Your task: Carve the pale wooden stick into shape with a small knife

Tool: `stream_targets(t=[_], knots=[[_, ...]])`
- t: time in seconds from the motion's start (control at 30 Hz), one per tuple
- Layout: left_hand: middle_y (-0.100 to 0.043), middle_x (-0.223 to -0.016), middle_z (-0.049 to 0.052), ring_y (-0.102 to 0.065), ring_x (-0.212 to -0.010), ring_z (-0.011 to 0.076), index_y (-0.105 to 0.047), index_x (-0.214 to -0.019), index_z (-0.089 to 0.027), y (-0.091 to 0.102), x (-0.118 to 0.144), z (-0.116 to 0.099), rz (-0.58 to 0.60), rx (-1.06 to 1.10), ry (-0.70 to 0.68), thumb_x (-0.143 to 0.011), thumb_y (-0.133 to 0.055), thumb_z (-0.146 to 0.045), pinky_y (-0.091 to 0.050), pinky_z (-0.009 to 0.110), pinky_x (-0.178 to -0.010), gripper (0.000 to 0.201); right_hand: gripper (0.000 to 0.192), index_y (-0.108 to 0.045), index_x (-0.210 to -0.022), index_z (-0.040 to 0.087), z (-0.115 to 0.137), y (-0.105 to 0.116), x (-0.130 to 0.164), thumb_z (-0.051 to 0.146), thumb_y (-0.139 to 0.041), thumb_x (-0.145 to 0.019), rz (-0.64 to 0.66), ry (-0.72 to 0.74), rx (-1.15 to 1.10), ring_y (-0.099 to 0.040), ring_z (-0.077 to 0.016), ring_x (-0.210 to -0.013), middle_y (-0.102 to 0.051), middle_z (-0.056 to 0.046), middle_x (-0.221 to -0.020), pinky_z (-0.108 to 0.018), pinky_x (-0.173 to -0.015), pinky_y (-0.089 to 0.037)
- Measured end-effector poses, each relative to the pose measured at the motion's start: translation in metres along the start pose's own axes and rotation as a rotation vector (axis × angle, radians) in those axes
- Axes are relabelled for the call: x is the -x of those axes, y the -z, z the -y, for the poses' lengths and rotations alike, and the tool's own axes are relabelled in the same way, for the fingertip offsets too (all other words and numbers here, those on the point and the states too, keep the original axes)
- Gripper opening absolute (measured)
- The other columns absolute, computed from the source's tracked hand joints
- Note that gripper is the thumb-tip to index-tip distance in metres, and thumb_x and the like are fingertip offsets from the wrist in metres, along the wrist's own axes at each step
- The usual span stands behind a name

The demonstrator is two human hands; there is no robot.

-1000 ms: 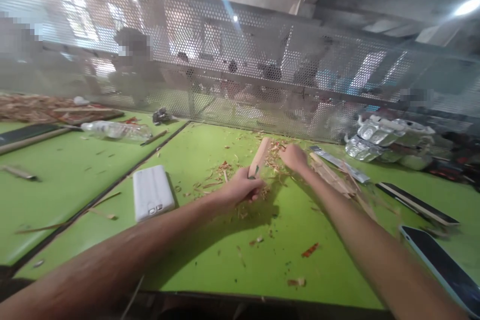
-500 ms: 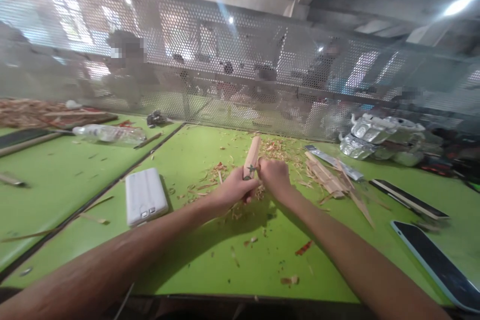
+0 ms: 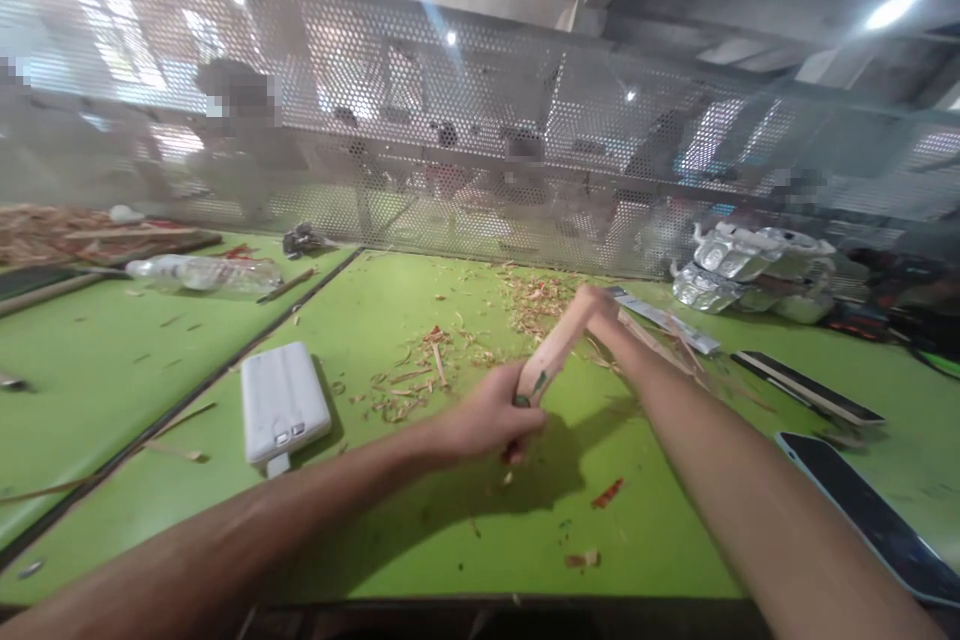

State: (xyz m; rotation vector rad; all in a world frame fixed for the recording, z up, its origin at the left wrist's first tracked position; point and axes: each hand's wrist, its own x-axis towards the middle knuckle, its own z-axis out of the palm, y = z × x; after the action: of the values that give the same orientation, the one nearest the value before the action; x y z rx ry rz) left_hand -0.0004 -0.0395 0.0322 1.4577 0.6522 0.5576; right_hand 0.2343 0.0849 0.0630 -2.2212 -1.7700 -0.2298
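Gripping the lower end of a short pale wooden stick (image 3: 553,350), the left hand (image 3: 491,412) sits just below the middle of the frame, its fingers wrapped tight around the wood above the bright green tabletop (image 3: 420,520). The stick slants up and to the right, and the right hand (image 3: 600,305) meets its upper end slightly right of centre; that hand is blurred, so whether it clasps the stick or only touches it cannot be told. Both bare forearms run in from the bottom corners.

A scatter of reddish-brown wood shavings (image 3: 420,375) lies on the green surface just left of the stick, with more (image 3: 536,298) behind it toward the perforated metal screen (image 3: 450,120) that crosses the upper half of the frame. A white rectangular power bank (image 3: 283,405) rests left of centre, well apart from the hands. A clear plastic bottle (image 3: 199,272) lies on its side at the left. Crumpled silver foil trays (image 3: 750,270) sit at the right, near the screen, and a dark phone with a light blue edge (image 3: 870,520) lies at the lower right. A few thin wooden strips (image 3: 660,340) lie just behind the right forearm.
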Motion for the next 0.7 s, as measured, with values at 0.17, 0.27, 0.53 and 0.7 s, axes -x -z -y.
stream_targets(t=[0.17,0.27,0.53,0.7], knots=[[-0.053,-0.056,-0.009,-0.047,-0.040,0.0047,-0.044,-0.092,-0.018,0.026,-0.014,0.008,-0.221,0.139,0.045,-0.081,-0.062,-0.010,-0.037,0.015,-0.036,0.023,0.034,-0.079,-0.097,0.001,0.011,0.000,0.013,0.021,-0.052,-0.095,0.025,-0.007,0.033,-0.068,-0.0200,-0.079,-0.075,-0.025,-0.093,-0.027,-0.061,-0.036],[-0.052,-0.057,-0.010,-0.047,-0.041,0.0044,-0.044,-0.095,-0.018,0.035,-0.020,0.015,-0.213,0.224,0.031,-0.081,-0.064,-0.009,-0.038,0.015,-0.037,0.026,0.040,-0.079,-0.089,0.007,0.033,0.006,0.045,0.024,-0.044,-0.098,0.047,0.122,-0.002,-0.064,-0.0174,-0.067,-0.075,-0.017,-0.080,-0.026,-0.058,-0.035],[-0.055,-0.056,-0.009,-0.049,-0.041,0.0063,-0.048,-0.095,-0.019,0.027,-0.019,0.020,-0.214,0.087,-0.084,-0.081,-0.063,-0.013,-0.037,0.016,-0.037,0.020,0.032,-0.078,-0.098,0.012,0.066,0.003,0.100,0.021,-0.047,-0.096,0.127,0.334,0.176,-0.071,-0.0235,-0.083,-0.077,-0.018,-0.091,-0.027,-0.068,-0.046],[-0.051,-0.053,-0.009,-0.043,-0.041,0.0045,-0.047,-0.084,-0.019,0.028,-0.017,0.018,-0.268,0.016,-0.050,-0.082,-0.059,-0.012,-0.033,0.015,-0.037,0.014,0.027,-0.077,-0.091,0.010,0.065,-0.009,0.079,0.012,-0.050,-0.094,0.054,0.338,0.049,-0.069,-0.0219,-0.084,-0.076,-0.018,-0.090,-0.026,-0.072,-0.046]])
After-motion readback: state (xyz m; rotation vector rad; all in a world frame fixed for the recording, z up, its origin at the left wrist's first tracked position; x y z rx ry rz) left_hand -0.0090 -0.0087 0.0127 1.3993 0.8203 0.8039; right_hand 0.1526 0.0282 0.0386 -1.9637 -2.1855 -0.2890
